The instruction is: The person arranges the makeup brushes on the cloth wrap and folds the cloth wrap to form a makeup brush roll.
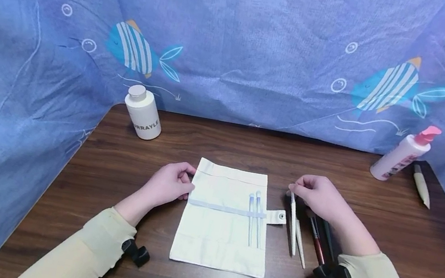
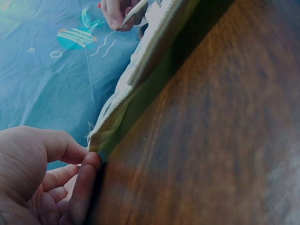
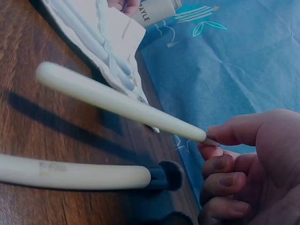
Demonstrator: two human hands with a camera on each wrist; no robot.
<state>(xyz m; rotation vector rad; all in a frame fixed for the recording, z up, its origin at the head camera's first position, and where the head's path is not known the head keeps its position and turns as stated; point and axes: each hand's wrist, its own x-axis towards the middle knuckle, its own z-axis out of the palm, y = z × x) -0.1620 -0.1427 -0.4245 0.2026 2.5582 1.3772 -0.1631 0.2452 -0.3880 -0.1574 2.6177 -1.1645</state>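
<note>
A white cloth brush roll [image 1: 215, 232] lies unfolded on the table, with two slim makeup brushes [image 1: 257, 222] tucked under its grey elastic band [image 1: 215, 207]. My left hand [image 1: 168, 181] pinches the roll's left edge between thumb and fingers, also seen in the left wrist view. To the right of the roll, my right hand [image 1: 319, 196] pinches a cream-handled makeup brush [image 3: 122, 104] at its metal ferrule, handle pointing away from the fingers and raised off the table. Beneath it lies another cream-handled brush [image 3: 79, 173] with dark bristles. My right fingers cover the held brush's bristles.
A red-handled brush [image 1: 318, 248] and a dark brush [image 1: 328, 241] lie beneath the right forearm. At the back stand a white bottle [image 1: 143, 115] on the left and a pink-topped pump bottle [image 1: 400, 158] on the right, beside a cream tube-like item [image 1: 421, 186].
</note>
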